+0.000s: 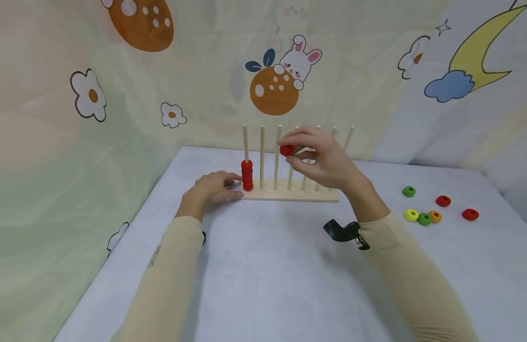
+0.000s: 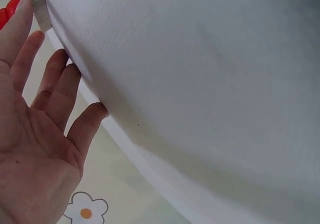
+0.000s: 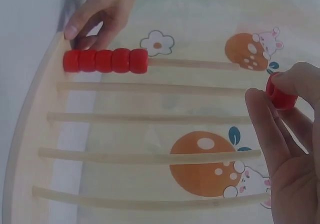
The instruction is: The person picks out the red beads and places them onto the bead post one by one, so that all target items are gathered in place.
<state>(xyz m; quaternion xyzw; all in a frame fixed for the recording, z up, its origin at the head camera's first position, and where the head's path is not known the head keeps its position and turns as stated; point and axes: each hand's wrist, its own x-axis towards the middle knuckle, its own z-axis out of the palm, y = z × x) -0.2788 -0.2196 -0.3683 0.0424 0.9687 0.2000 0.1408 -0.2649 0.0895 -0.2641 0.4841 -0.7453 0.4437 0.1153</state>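
A wooden peg rack (image 1: 289, 194) stands on the table, with several upright pegs along its base. Red beads (image 1: 247, 175) are stacked on its leftmost peg, and the right wrist view shows bare pegs beside it. My right hand (image 1: 325, 159) pinches one loose red bead (image 3: 283, 98) between thumb and fingers, held up near the peg tops and off any peg. At the base's left end rests my left hand (image 1: 210, 187), its thumb and fingers spread around that end. In the left wrist view, its fingers (image 2: 62, 92) look extended and loosely bent.
On the table's right side lie loose beads: a green bead (image 1: 409, 191), a yellow bead (image 1: 410, 215), another green bead (image 1: 424, 219), an orange bead (image 1: 435, 217), and red beads (image 1: 470, 214). A patterned cloth (image 1: 212, 71) hangs behind the table (image 1: 263, 275).
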